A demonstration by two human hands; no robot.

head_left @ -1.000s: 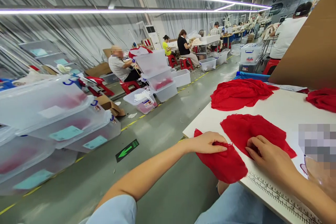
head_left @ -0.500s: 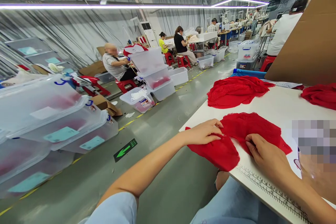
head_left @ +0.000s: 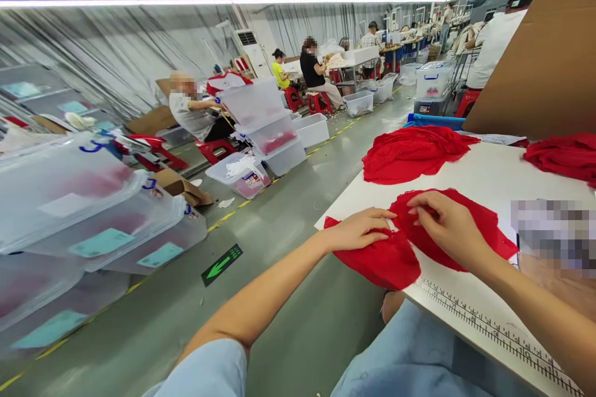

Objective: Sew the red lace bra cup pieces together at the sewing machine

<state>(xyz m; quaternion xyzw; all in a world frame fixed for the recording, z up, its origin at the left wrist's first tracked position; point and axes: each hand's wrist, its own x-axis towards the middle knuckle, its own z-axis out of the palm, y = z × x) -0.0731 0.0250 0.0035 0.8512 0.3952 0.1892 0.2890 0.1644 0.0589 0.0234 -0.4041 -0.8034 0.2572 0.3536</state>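
Observation:
A red lace fabric piece [head_left: 470,232] lies flat on the white table [head_left: 488,180] in front of me. A second red piece [head_left: 384,260] hangs partly over the table's near left edge. My left hand [head_left: 361,229] rests flat on that overhanging piece, fingers stretched out towards the right. My right hand [head_left: 442,223] sits on the flat piece's upper left part, fingers curled and pinching at the lace. A printed ruler scale [head_left: 493,329] runs along the table's front edge.
A pile of red fabric [head_left: 412,152] lies farther back on the table, another red heap [head_left: 565,155] at the right. A cardboard sheet [head_left: 544,56] stands behind. Stacked clear plastic bins [head_left: 93,211] are at left. Several people sit working along the grey floor aisle [head_left: 288,211].
My right hand has moved from the near edge of the flat red piece up to its far left part. My left hand has slid the overhanging piece closer to the flat one.

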